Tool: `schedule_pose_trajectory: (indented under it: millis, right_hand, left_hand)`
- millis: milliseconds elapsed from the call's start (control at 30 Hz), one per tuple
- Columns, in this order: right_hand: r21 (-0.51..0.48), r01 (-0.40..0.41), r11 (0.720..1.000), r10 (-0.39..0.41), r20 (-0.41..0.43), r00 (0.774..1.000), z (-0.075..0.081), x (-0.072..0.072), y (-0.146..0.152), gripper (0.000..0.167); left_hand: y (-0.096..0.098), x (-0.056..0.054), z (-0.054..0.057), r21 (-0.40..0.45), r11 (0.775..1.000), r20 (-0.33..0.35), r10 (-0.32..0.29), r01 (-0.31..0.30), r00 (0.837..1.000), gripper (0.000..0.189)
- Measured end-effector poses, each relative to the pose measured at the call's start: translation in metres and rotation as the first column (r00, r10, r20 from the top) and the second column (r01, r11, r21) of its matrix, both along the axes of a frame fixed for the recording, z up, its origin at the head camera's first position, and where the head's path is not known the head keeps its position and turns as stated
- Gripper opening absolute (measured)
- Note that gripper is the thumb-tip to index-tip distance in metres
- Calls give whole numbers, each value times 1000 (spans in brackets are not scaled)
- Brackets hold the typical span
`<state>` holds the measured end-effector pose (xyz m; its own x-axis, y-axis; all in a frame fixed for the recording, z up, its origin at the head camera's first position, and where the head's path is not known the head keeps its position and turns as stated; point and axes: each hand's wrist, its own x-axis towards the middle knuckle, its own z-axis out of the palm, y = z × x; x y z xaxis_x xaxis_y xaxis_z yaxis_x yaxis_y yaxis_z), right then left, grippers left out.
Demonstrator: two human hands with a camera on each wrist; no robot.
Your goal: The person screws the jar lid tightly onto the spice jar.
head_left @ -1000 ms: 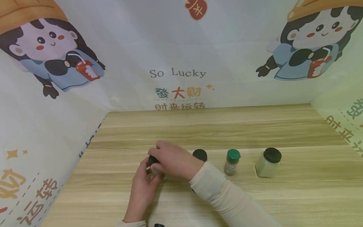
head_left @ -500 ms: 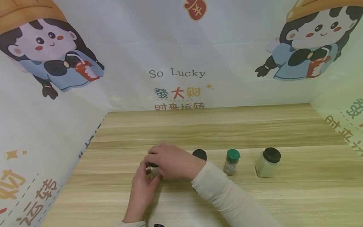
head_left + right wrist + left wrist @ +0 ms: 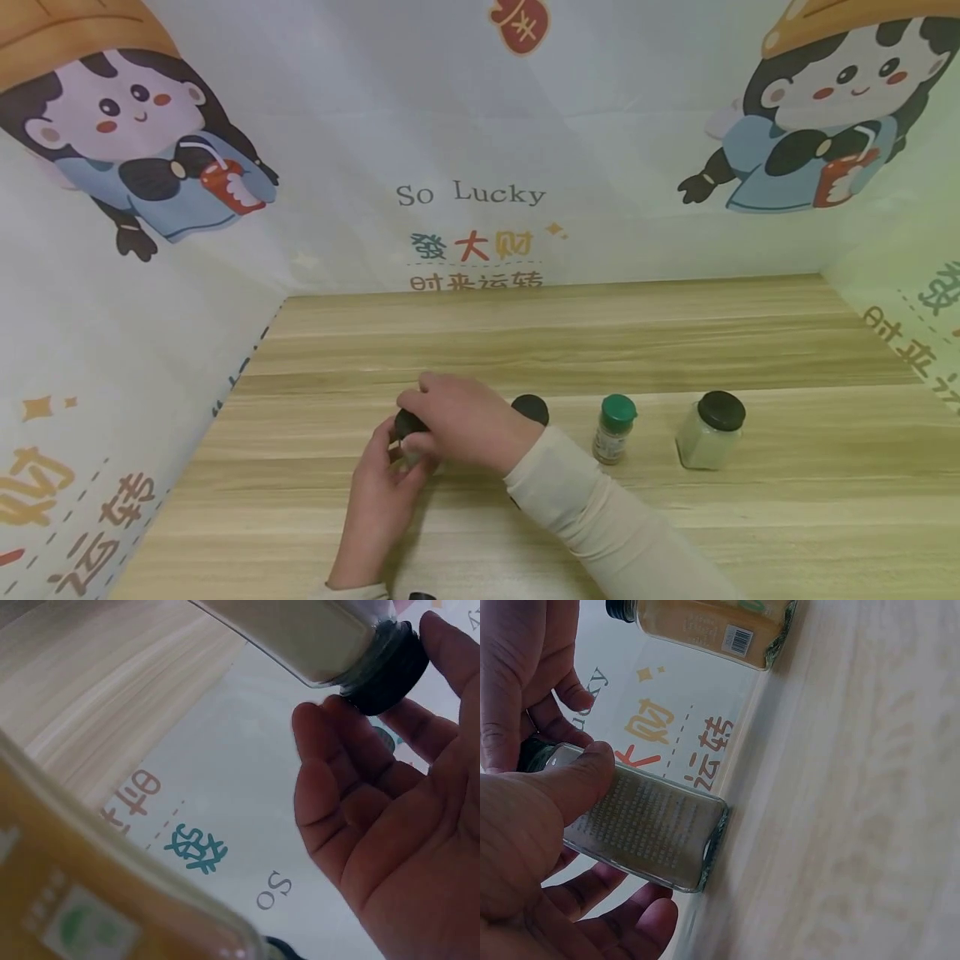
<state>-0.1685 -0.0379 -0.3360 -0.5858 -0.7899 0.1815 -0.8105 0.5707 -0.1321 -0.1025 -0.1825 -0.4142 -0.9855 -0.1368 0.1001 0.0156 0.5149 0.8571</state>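
A square glass jar of pale powder (image 3: 645, 817), printed with fine text, is in my left hand (image 3: 378, 492). The left thumb (image 3: 589, 776) presses across its flat side while the other fingers support it from beneath. My right hand (image 3: 468, 425) reaches over from the right and holds the jar's round black lid (image 3: 386, 671) between thumb and fingers. In the head view most of this jar is hidden behind both hands. Its base lies close to the wooden tabletop in the left wrist view.
Just right of my right hand stands a jar of yellowish powder (image 3: 112, 885) with a black lid (image 3: 531, 408). Farther right are a small green-capped spice bottle (image 3: 613, 433) and a square black-lidded jar (image 3: 708, 442). A printed white cloth (image 3: 345, 167) rises behind the wooden table (image 3: 562, 333).
The fingers of my right hand rolled forward over the lid half a second ago, covering much of it. Now they have turned back and more lid shows. My left hand holds still.
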Motion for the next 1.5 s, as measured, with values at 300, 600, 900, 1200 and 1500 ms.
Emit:
schedule_pose_trajectory:
  millis: [300,600,900,1200,1500]
  right_hand:
    - [24,-147,989,149,-66,987,3,4,1,39]
    - [37,-142,989,144,-47,989,3,4,1,26]
    - [-60,-73,996,71,-36,997,0,4,0,8]
    - [-43,-92,995,90,-43,995,-1,4,0,23]
    - [5,-151,989,151,-43,988,-2,3,-1,30]
  left_hand:
    - [-2,1,-1,-40,999,-20,0,-1,1000,55]
    - [0,1,0,-29,1000,-5,9,-9,1000,59]
    - [0,1,0,-16,1000,1,3,-3,1000,57]
    - [-1,0,-1,-26,1000,-13,-4,3,1000,56]
    - [1,1,0,-40,999,10,18,-17,1000,58]
